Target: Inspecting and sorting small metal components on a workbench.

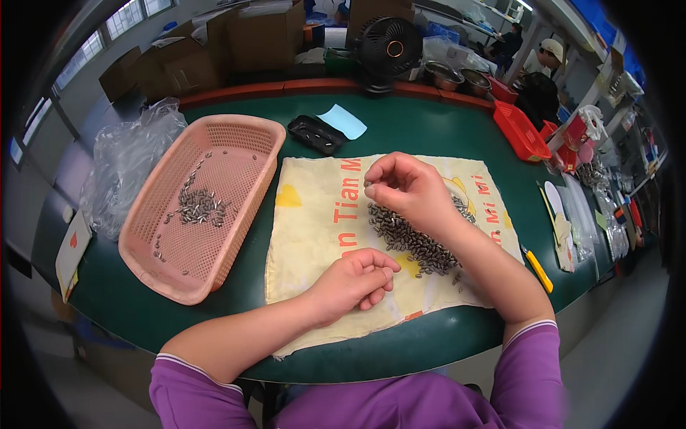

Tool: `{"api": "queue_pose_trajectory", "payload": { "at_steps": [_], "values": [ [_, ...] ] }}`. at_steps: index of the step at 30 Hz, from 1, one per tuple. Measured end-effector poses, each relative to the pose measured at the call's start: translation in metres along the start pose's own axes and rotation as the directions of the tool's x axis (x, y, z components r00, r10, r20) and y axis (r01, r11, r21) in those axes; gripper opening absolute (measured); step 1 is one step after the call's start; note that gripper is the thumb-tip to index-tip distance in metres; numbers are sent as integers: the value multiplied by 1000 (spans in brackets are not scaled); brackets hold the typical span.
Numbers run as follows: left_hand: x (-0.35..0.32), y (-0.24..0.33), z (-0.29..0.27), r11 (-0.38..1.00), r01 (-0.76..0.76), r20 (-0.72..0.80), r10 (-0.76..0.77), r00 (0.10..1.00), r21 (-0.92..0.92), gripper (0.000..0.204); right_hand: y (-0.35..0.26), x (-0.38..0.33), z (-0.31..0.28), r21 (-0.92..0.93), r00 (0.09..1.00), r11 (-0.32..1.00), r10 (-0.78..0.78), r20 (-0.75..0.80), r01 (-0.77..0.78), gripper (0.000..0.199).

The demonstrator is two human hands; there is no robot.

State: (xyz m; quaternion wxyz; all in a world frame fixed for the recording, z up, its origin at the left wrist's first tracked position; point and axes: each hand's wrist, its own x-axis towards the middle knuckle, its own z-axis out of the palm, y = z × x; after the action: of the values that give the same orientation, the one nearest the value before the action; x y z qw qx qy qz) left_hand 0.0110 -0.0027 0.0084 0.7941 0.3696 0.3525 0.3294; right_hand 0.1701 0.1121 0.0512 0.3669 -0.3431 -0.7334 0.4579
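My right hand (pixel 404 187) is raised over the cloth, its thumb and forefinger pinching a small dark metal piece (pixel 368 184). Under and beside that hand lies a heap of small, shiny, barrel-shaped metal pieces (pixel 421 247). My left hand (pixel 357 281) rests low at the near side of the heap with its fingers curled and its thumb against them; whether anything is inside cannot be seen. Both hands are above a pale yellow printed cloth (pixel 304 243). To the left, a pink plastic basket (pixel 246 207) holds a smaller scatter of similar metal pieces (pixel 202 207).
On the green table (pixel 236 314), a black tray (pixel 314 134) and a light blue sheet (pixel 343 121) lie beyond the cloth. A yellow cutter knife (pixel 538 270) is at right, a red basket (pixel 520 132) farther back. Clear plastic bags (pixel 132 168) crowd the left. A fan (pixel 389 48) stands behind.
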Motion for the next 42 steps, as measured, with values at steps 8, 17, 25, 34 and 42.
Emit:
{"api": "queue_pose_trajectory", "payload": {
  "at_steps": [8, 17, 25, 34, 42],
  "values": [
    [5, -1, -3, 999, -4, 25, 3, 1000, 41, 20, 7, 103, 9, -335, 993, 942, -26, -112, -13, 20],
    [10, 1, -9, 990, -15, 68, 24, 997, -137, 30, -22, 47, 0, -261, 996, 961, 85, -36, -92, 22],
    [6, -5, -11, 990, -63, 67, 72, 995, -126, 32, -81, -212, -30, -338, 471, 932, 357, 807, -127, 32],
    [8, -5, -27, 970, 21, 152, 16, 988, -240, 33, 82, -362, 58, 14, 786, 945, 262, 560, -325, 26],
    [-14, -12, 1, 991, -131, -259, 121, 958, -25, 32, -4, -353, 73, -261, 714, 964, 213, 667, -44, 39]
  ]
}}
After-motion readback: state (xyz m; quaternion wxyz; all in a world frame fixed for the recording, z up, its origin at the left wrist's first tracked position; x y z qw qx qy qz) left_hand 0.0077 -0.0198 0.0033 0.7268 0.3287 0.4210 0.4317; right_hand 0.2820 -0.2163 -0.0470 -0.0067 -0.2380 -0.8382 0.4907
